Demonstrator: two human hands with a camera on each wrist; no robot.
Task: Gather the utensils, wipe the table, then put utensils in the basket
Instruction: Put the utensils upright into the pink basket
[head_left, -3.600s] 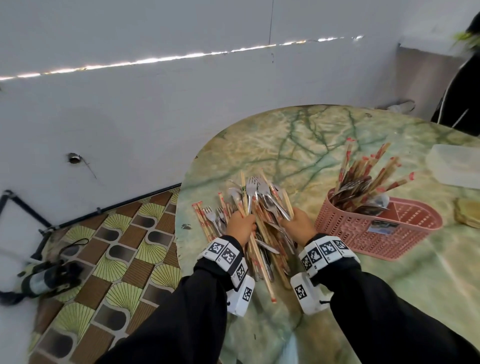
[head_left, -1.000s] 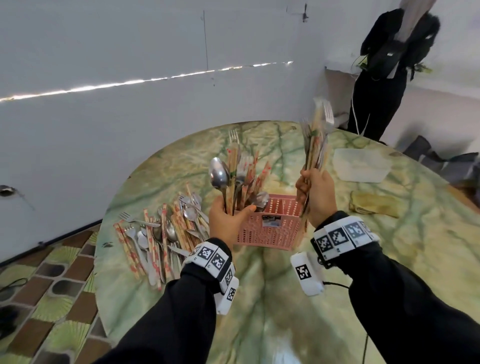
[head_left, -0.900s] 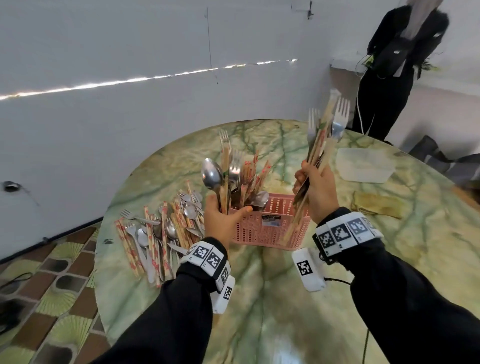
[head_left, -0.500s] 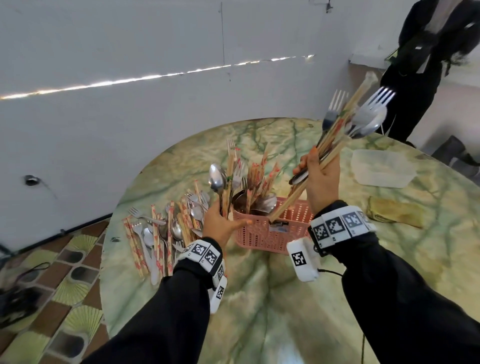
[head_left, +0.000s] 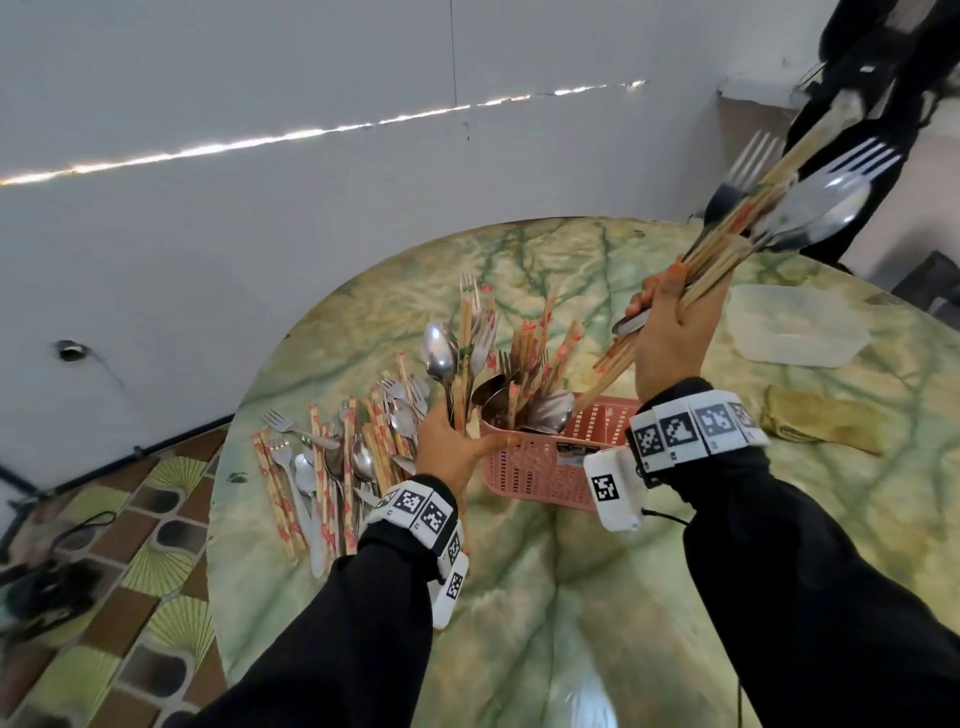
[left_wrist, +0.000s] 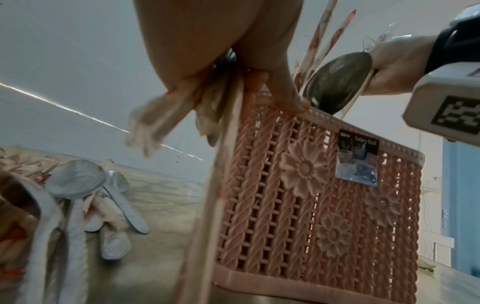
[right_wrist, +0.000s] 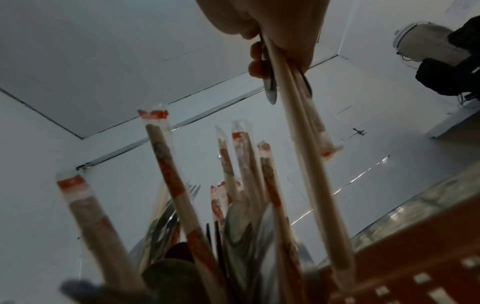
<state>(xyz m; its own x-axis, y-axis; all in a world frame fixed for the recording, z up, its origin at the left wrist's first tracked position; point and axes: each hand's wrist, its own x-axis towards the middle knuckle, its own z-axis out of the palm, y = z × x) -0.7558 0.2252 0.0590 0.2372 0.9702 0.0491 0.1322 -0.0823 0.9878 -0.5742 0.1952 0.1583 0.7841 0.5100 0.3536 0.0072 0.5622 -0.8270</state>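
Head view shows the round green marbled desk (head_left: 597, 597) carrying a pink perforated plastic basket (head_left: 540, 467) already stuffed with spoons and wrapped chopsticks. The left hand (head_left: 452, 441) has its grip clamped on a small upright bunch of utensils (head_left: 457, 353) just beside the basket's left end, thumb lying along the rim. The right hand (head_left: 670, 332) is raised above the basket, its grip closed round a slanting bundle of forks, a spoon and chopsticks (head_left: 769, 208). A loose heap of cutlery and red-printed chopstick packets (head_left: 332, 457) lies on the desk left of the basket. Only the left wrist view reveals the basket's (left_wrist: 324, 195) moulded flowers and its label. Right wrist view alone shows the standing chopstick tips (right_wrist: 233, 185) from below.
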